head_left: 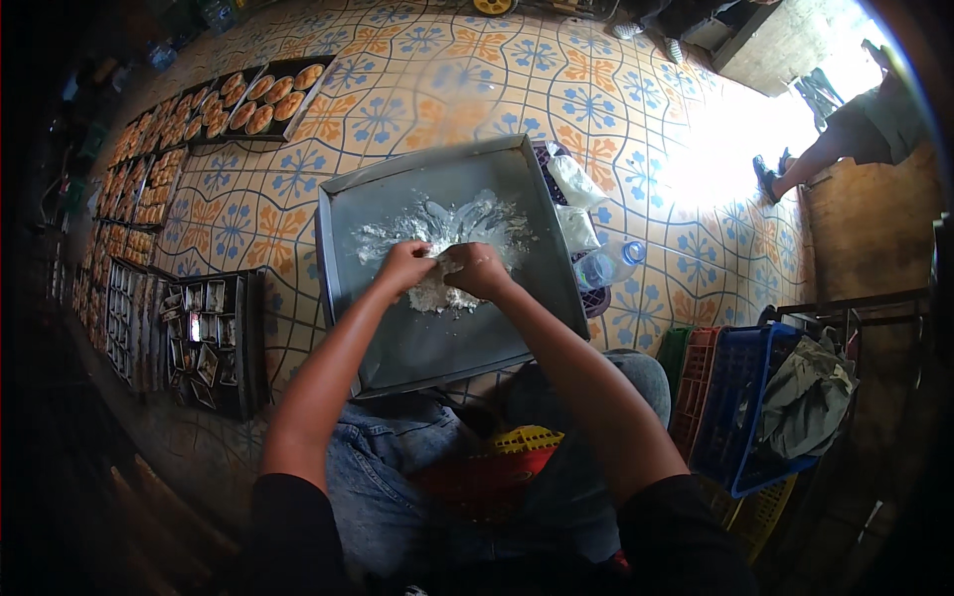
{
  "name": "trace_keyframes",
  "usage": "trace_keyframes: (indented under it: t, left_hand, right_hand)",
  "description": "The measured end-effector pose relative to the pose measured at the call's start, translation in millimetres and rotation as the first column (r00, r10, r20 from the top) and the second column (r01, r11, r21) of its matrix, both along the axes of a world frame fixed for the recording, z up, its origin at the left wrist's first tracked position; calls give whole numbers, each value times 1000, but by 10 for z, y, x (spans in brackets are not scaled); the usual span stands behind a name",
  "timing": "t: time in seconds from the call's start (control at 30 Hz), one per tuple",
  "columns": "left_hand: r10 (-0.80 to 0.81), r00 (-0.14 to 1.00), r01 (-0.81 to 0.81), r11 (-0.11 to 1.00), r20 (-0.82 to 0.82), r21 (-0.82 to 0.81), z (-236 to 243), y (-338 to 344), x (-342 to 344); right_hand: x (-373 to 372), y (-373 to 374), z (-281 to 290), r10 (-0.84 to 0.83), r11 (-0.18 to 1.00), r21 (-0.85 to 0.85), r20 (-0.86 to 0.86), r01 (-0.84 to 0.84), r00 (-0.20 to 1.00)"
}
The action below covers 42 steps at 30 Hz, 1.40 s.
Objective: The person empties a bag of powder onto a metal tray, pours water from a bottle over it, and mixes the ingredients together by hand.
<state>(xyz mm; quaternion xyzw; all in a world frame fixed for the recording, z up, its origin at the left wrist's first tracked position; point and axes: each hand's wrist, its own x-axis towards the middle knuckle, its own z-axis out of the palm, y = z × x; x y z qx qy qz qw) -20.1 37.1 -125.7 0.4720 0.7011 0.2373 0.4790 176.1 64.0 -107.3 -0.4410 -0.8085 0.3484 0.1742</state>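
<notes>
1. At the middle of the tray, both hands are pressing into a white dough, with flour spreading toward the tray's far edge.
2. Left hand is curling shut on the dough's left side.
3. Right hand is closing on the dough's right side, touching the left.
4. Beyond the tray's right edge, white bags and a clear bottle are lying on the floor.
5. Off the far left corner, pastry trays are sitting; a blue crate is standing at the right.
</notes>
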Motion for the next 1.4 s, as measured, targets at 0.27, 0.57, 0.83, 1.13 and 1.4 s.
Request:
trace_keyframes:
  t: [0.27, 0.57, 0.83, 1.13, 1.4]
  left_hand:
    - [-219, 881, 351, 897, -420, 269, 184, -56, -240]
    - [-268, 773, 501, 813, -575, 295, -337, 571, -246]
    - [-399, 790, 602, 653, -466, 459, -328, 332, -191]
    - [-220, 950, 312, 686, -221, 658, -318, 74, -672]
    - [-71, 935, 307, 651, -347, 694, -695, 80, -744]
  right_hand:
    - [342, 197, -43, -125, 991, -16, 229, 132, 965]
    - [48, 507, -334, -105, 983, 182, 399, 34, 911]
    - [248, 421, -718, 171, 949, 243, 144, -203, 975]
    - [580, 370, -465, 107, 965, 245, -65, -89, 992]
    - [538, 510, -833, -38, 974, 215, -162, 73, 986]
